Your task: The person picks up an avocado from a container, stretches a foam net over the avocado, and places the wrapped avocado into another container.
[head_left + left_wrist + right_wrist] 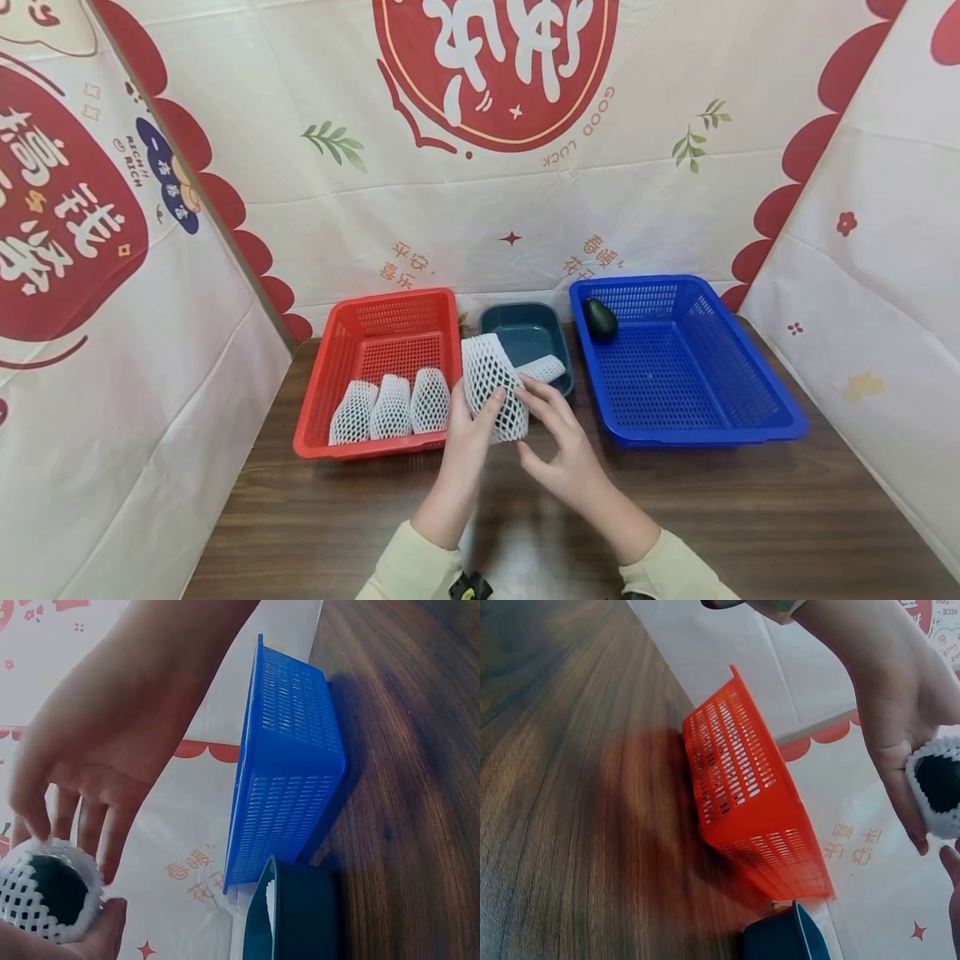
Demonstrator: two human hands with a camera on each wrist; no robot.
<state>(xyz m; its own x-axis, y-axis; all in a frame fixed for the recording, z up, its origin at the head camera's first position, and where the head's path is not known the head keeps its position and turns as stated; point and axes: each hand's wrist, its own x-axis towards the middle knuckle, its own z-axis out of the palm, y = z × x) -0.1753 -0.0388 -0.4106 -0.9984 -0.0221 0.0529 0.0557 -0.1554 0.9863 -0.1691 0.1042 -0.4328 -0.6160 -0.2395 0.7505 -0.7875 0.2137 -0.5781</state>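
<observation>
My left hand (467,437) holds a white foam net sleeve (487,375) above the table, with fingers on its left side and the thumb across its front. Inside the sleeve is a dark green avocado (56,896), visible through the sleeve's open end in both wrist views. Fairly straight fingers of my right hand (570,462) touch or nearly touch the sleeve's right side; its thumb stands apart below. Just behind, another foam net sleeve (543,368) lies across the dark teal bin (525,312).
To the left, a red basket (318,392) holds 3 sleeved items (391,407) along its front. The blue basket (712,433) on the right has a bare avocado (601,320) in its back left corner. Printed cloth walls (510,200) surround the wooden table (360,517).
</observation>
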